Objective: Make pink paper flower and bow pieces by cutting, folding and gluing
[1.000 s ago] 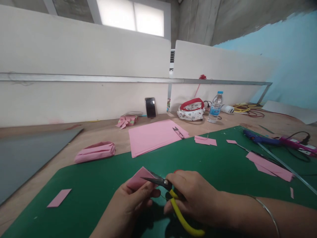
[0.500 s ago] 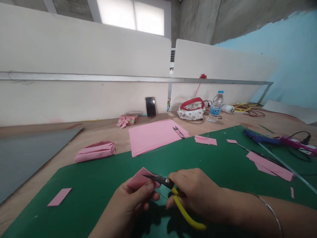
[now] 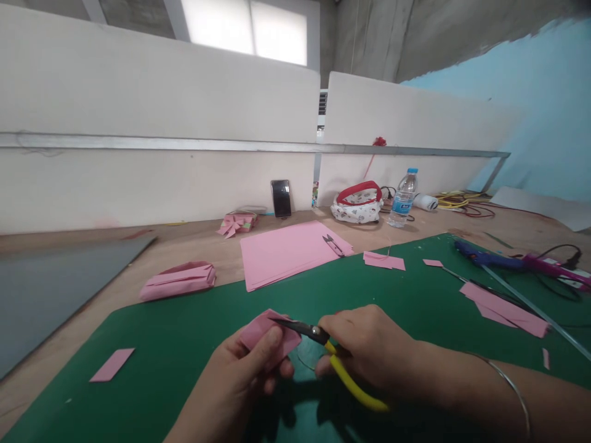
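At the lower centre of the frame, the left hand (image 3: 237, 375) pinches a pink paper piece (image 3: 256, 329) under its thumb; to its right, the right hand (image 3: 369, 347) grips yellow-handled scissors (image 3: 340, 367), blades slanting up-left across the paper.

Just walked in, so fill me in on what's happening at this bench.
Someone is working over a dark green mat. Their left hand holds a small folded piece of pink paper, and their right hand holds black-bladed, yellow-handled scissors. The blades are at the paper; whether they are biting into it is hard to tell. Beyond the hands, small metal snips lie on a stack of large pink paper sheets.
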The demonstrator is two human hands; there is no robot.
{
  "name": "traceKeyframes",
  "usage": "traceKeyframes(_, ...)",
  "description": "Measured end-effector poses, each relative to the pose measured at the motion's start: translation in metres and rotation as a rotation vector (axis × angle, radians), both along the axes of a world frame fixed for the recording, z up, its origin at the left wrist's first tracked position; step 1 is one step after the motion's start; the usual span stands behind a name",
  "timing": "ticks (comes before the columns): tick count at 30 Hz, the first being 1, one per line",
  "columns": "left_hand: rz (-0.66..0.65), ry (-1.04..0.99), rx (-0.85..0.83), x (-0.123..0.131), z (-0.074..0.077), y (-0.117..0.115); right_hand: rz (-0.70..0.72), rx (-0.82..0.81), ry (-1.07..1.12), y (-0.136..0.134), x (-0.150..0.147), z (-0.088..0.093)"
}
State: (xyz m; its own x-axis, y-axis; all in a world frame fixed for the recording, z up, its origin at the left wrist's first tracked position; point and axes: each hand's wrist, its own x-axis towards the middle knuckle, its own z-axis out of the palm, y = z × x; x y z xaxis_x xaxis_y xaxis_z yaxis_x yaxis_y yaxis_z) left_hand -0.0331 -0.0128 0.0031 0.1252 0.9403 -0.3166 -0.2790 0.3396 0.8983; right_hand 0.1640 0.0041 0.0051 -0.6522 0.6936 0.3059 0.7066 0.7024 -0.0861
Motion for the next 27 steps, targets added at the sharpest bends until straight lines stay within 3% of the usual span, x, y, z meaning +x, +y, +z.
traceKeyframes(13, -0.050, 0.144, -0.008, -0.001, 0.004, 0.000, 0.018, -0.154, 0.057, -0.001, -0.002, 0.011)
traceKeyframes(20, -0.123, 0.168, 0.043, -0.001, -0.003, -0.001, 0.054, -0.085, 0.155, -0.003, -0.004, 0.000)
traceKeyframes(27, -0.145, 0.210, 0.064, -0.003, 0.005, 0.000, 0.082, -0.075, 0.119, -0.003, 0.000, 0.006)
